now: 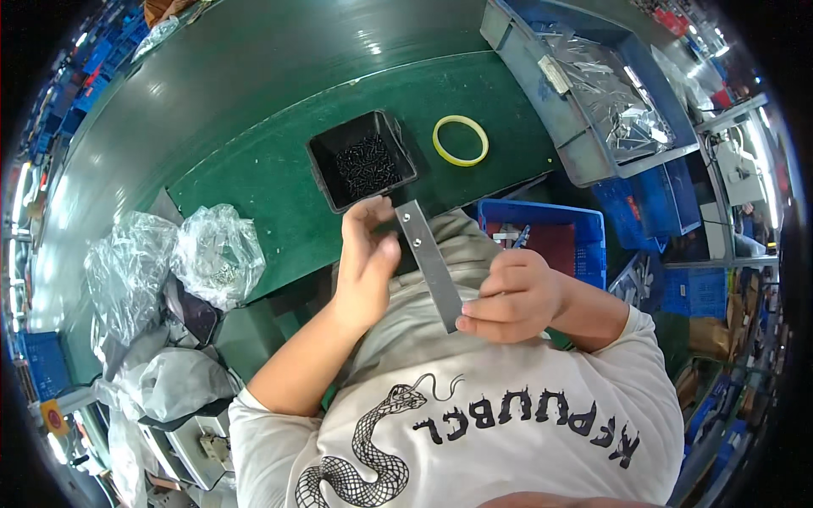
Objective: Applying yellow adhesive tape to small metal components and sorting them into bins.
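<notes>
A flat grey metal bar with two small bright holes or fittings near its far end slants in front of my body. My right hand is closed on its near end, thumb and fingers pinching the edge. Beside the far end is my left hand, its fingers curved and its thumb apart from them, and I see nothing between them. Just beyond it, a black bin of small black screws sits on the green table.
A yellow tape roll lies right of the bin. At the far right stands a large grey-blue crate of bagged metal parts. A blue basket is beside my right arm. Clear plastic bags lie at the left.
</notes>
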### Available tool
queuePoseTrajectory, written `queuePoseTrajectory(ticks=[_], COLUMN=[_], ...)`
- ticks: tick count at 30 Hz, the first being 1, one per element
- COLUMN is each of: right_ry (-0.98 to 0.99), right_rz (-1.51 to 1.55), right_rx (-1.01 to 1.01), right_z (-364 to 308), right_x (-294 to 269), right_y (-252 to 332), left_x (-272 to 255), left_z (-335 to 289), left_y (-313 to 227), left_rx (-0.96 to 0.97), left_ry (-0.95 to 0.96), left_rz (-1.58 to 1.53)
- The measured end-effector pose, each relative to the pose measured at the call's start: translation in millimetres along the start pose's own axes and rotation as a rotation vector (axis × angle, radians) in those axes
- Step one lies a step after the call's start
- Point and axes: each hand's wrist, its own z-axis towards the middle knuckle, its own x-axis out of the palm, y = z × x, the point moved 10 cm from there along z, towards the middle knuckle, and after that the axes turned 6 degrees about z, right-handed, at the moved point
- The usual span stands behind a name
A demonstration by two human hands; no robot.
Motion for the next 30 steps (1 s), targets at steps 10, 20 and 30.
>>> queuePoseTrajectory(ticks=[10, 20, 30], right_ry=[-0.097, 0.162, -0.002], right_rz=[0.604, -0.476, -0.008], right_rx=[0.626, 1.018, 0.737], right_z=[-15, -105, -35], right_x=[15, 15, 19], right_y=[-88, -199, -68], left_x=[46, 29, 17], left_z=[-28, -17, -11], left_y=[-38, 25, 9], left_rx=[0.463, -0.29, -0.297], left_ry=[0.405, 0.189, 0.12], left_rz=[0.517, -0.145, -0.161])
